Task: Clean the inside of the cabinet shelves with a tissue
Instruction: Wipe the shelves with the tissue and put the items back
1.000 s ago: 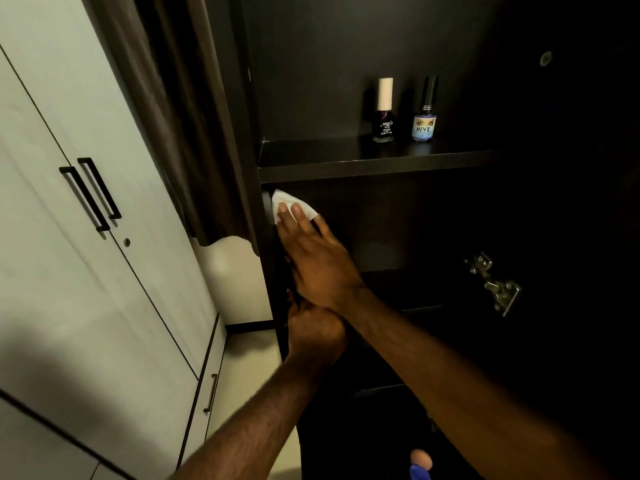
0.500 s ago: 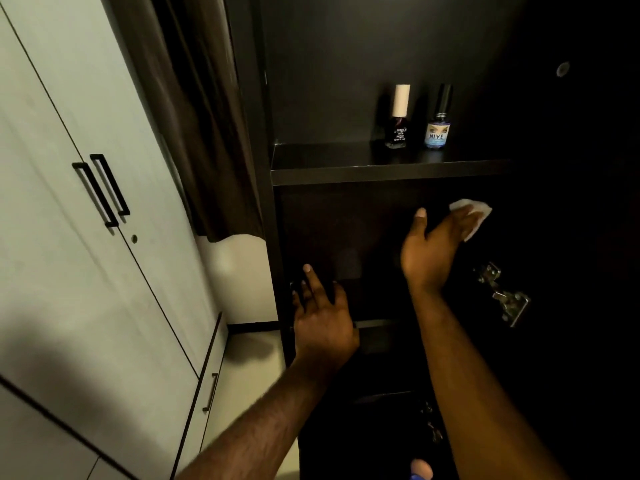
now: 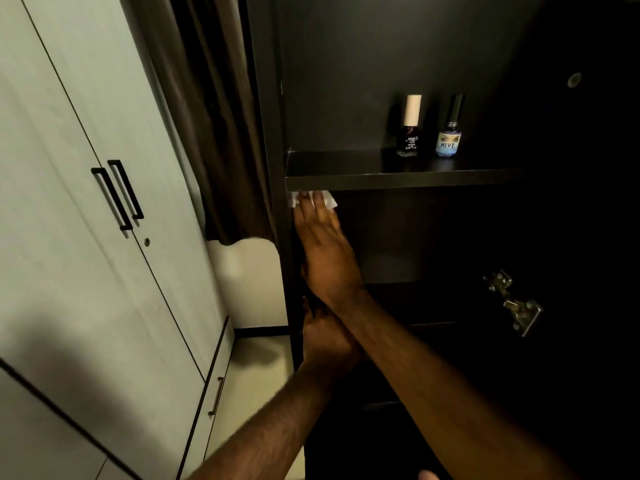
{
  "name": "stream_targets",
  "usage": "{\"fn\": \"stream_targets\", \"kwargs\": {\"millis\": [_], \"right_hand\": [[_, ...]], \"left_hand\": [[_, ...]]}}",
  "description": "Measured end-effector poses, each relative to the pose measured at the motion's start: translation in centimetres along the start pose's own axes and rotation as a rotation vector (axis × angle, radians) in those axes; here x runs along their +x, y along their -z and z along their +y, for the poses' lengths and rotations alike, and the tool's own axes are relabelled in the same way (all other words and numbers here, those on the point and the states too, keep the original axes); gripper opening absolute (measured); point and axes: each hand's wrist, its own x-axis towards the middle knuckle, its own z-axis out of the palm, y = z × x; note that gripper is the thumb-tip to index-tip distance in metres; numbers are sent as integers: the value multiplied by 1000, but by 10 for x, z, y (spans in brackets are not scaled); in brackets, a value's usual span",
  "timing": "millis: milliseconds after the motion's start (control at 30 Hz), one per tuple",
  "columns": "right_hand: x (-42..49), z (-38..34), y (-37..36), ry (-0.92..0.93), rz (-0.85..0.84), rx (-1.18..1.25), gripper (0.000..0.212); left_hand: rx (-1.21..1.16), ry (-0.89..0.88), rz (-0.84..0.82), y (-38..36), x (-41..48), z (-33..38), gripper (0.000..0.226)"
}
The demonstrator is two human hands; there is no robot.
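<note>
The dark open cabinet fills the right half of the view, with one shelf [image 3: 398, 180] across it. My right hand [image 3: 325, 251] lies flat with fingers together, pressing a white tissue [image 3: 329, 199] against the cabinet's inner left corner just under that shelf. Only the tissue's edges show past my fingertips. My left hand [image 3: 325, 337] rests lower on the cabinet's left edge, partly covered by my right forearm; its fingers are hard to make out.
Two small bottles stand on the shelf, a dark one [image 3: 409, 133] and a blue-labelled one [image 3: 449, 135]. A metal hinge [image 3: 516, 306] sits on the right inner wall. White wardrobe doors [image 3: 104, 237] and a brown curtain [image 3: 214, 116] are at the left.
My right hand has swept the tissue from the right side of the compartment back to the upper left corner under the shelf. My left hand stays near the cabinet's left edge.
</note>
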Motion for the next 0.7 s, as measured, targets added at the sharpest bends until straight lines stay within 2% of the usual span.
{"fn": "stream_targets", "kwargs": {"millis": [100, 167, 233, 300, 400, 567, 633, 700], "right_hand": [[-11, 13, 1, 62, 40, -131, 58], [-21, 30, 5, 63, 94, -135, 47], [-32, 54, 15, -24, 142, -86, 34], [-41, 79, 36, -122, 183, -77, 33], [-51, 113, 74, -269, 185, -187, 26], [-55, 144, 133, -588, 22, -440, 33], [-56, 150, 145, -599, -86, -598, 29], [-54, 147, 153, -565, -278, -808, 25]], "left_hand": [[123, 20, -49, -6, 1, -2, 73], [234, 29, -42, -5, 4, -1, 72], [276, 16, -4, 1, 4, 3, 77], [320, 6, 27, 4, 4, 6, 80], [366, 23, 16, 6, 4, 8, 86], [345, 22, -24, 8, 1, 11, 87], [338, 20, -7, 8, 1, 11, 87], [341, 22, 16, 6, 1, 10, 88]]}}
